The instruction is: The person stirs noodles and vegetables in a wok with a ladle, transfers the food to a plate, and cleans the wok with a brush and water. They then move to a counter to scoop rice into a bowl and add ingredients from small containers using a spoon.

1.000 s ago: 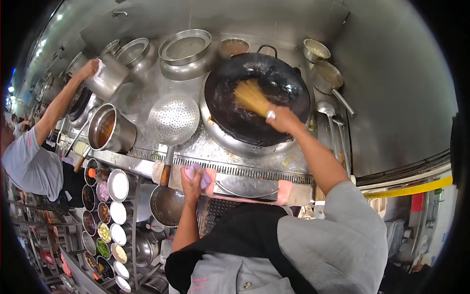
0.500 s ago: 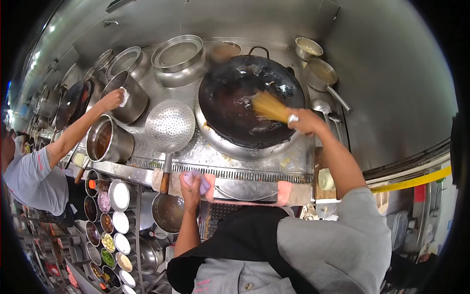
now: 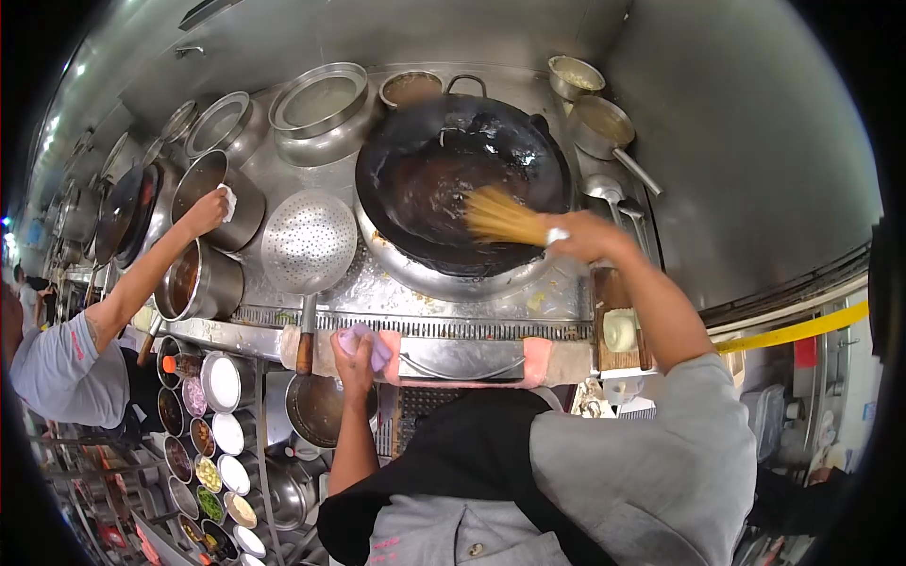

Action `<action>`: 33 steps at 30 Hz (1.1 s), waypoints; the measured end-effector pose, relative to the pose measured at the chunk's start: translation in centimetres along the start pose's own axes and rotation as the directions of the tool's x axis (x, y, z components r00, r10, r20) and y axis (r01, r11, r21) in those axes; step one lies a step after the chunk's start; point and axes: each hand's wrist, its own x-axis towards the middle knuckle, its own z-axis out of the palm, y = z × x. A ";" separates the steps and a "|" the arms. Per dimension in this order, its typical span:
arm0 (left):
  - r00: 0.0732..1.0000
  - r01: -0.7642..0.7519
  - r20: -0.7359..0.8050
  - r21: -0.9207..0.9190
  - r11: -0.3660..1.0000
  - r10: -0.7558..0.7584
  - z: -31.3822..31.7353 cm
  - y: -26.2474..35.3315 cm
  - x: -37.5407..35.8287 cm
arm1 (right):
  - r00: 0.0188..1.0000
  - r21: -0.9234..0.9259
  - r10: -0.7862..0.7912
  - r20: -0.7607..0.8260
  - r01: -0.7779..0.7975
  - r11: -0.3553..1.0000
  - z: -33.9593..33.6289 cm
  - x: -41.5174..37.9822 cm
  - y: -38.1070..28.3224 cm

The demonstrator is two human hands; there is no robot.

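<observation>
A large black wok (image 3: 406, 170) sits on the round steel burner ring, with wet, shiny liquid inside. My right hand (image 3: 587, 236) is closed round the white-banded end of a bamboo wok brush (image 3: 505, 217), whose bristles spread over the wok's right side. At the stove's front edge, my left hand (image 3: 353, 363) is closed on a lilac cloth (image 3: 366, 341). Left of the wok lies a perforated strainer (image 3: 310, 243), its wooden handle pointing toward me, close to my left hand.
A co-worker's hand (image 3: 209, 209) with a white cloth is at a tall steel pot (image 3: 247, 209) on the left. Ladles (image 3: 604, 189) and a saucepan (image 3: 601, 127) stand at the right. Several ingredient tubs (image 3: 209, 472) line the lower left. A drain grate (image 3: 425, 330) runs along the front.
The view has shifted, so the stove appears a little further left. The brush in my right hand remains in the wok, and my left hand still holds the cloth.
</observation>
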 end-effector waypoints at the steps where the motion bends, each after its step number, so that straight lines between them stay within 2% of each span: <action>1: 1.000 -0.011 -0.010 0.019 1.000 0.011 0.0 -0.2 0.1 | 0.995 -0.001 0.100 -0.024 -0.100 0.995 -1.1 0.8 1.3; 2: 1.000 -0.015 -0.017 0.041 0.999 0.016 -0.1 -0.3 -0.1 | 0.978 0.003 0.202 -0.044 -0.202 0.979 -1.7 2.0 2.2; 4: 1.000 0.014 -0.006 0.048 0.999 -0.014 -0.2 0.7 -0.5 | 0.904 0.014 0.237 -0.356 -0.248 0.969 -0.5 6.3 2.3; 5: 1.000 0.020 -0.002 0.045 0.999 -0.020 0.1 1.2 -0.3 | 0.867 0.036 0.345 -0.359 -0.356 0.934 0.5 8.7 1.2; 6: 1.000 0.012 -0.009 0.043 0.999 -0.011 0.3 1.3 -0.1 | 0.871 0.046 0.395 -0.291 -0.400 0.915 1.4 9.9 -0.5; 8: 1.000 0.005 -0.018 0.046 0.999 -0.004 0.0 0.8 -0.2 | 0.941 -0.088 0.234 -0.245 -0.263 0.961 3.3 9.9 -3.3; 11: 0.999 0.028 -0.018 0.014 1.000 -0.027 -0.2 -0.2 -0.1 | 0.967 -0.135 0.008 -0.256 -0.044 0.990 4.6 4.5 -3.8; 13: 0.999 0.030 -0.022 0.016 0.999 -0.030 -0.2 0.2 -0.2 | 0.996 -0.072 0.054 -0.071 -0.059 0.996 0.9 1.2 -2.9; 16: 0.999 0.043 -0.021 0.026 0.999 -0.042 0.0 1.0 -0.2 | 0.961 -0.037 0.260 -0.094 -0.264 0.964 -1.8 1.1 0.8; 19: 0.999 0.044 -0.008 0.012 0.999 -0.044 0.0 1.2 -0.2 | 0.916 -0.076 0.301 -0.264 -0.331 0.941 -0.5 3.0 0.9; 20: 1.000 0.030 0.005 -0.015 0.999 -0.030 -0.2 0.6 -0.1 | 0.931 -0.192 0.292 -0.217 -0.334 0.923 0.6 3.3 0.5; 22: 1.000 -0.004 -0.012 0.033 0.999 0.004 -0.3 -0.1 0.3 | 0.979 -0.191 0.141 -0.149 -0.168 0.967 1.8 2.8 0.3; 24: 1.000 -0.001 -0.017 0.036 0.999 0.002 -0.3 -0.2 -0.1 | 0.953 -0.058 0.259 -0.157 -0.271 0.961 0.0 2.5 0.5; 26: 1.000 0.026 -0.004 -0.003 1.000 -0.026 -0.3 0.4 -0.3 | 0.880 0.103 0.363 -0.307 -0.348 0.932 0.6 3.9 1.9; 27: 1.000 0.024 -0.004 0.004 1.000 -0.024 -0.4 0.0 -0.2 | 0.891 0.077 0.358 -0.280 -0.351 0.933 0.7 4.3 1.0; 28: 1.000 0.019 -0.012 0.014 1.000 -0.019 -0.4 -0.3 0.0 | 0.903 -0.044 0.322 -0.285 -0.348 0.936 1.8 5.2 -0.4; 30: 1.000 0.010 -0.018 0.040 0.999 -0.009 -0.4 -0.7 0.0 | 0.946 -0.067 0.271 -0.178 -0.286 0.956 3.6 4.8 -4.6; 33: 0.999 0.032 -0.019 -0.017 0.999 -0.032 -0.2 -0.3 0.0 | 0.970 0.030 -0.021 -0.244 0.030 0.999 5.9 7.4 -8.5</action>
